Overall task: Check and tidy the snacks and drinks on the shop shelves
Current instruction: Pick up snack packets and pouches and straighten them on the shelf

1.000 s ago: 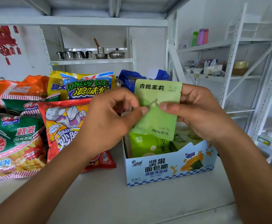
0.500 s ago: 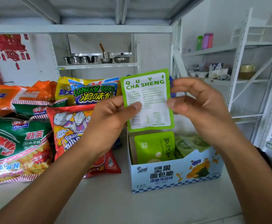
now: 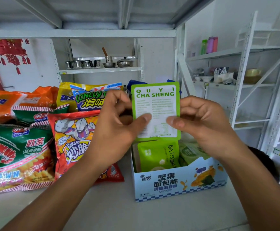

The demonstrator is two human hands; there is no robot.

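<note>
A small green tea sachet [image 3: 156, 104] is held upright at chest height, its white printed back facing me. My left hand [image 3: 117, 129] pinches its left edge with the thumb on the label. My right hand [image 3: 202, 120] pinches the right edge the same way. Directly below stands an open blue-and-white display box [image 3: 177, 184] on the shelf, with more green sachets [image 3: 159, 155] standing inside it.
Snack bags lie stacked to the left: a red Bugles bag [image 3: 72, 139], a green prawn-stick bag [image 3: 19, 154], an orange bag [image 3: 19, 100] and a yellow-blue bag [image 3: 89, 95]. The white shelf surface [image 3: 119, 210] runs along the front. Metal racks [image 3: 246, 80] stand at the right.
The sachet was turned over from its front to its printed back and lifted slightly. Both hands keep hold of its edges, now nearly still.
</note>
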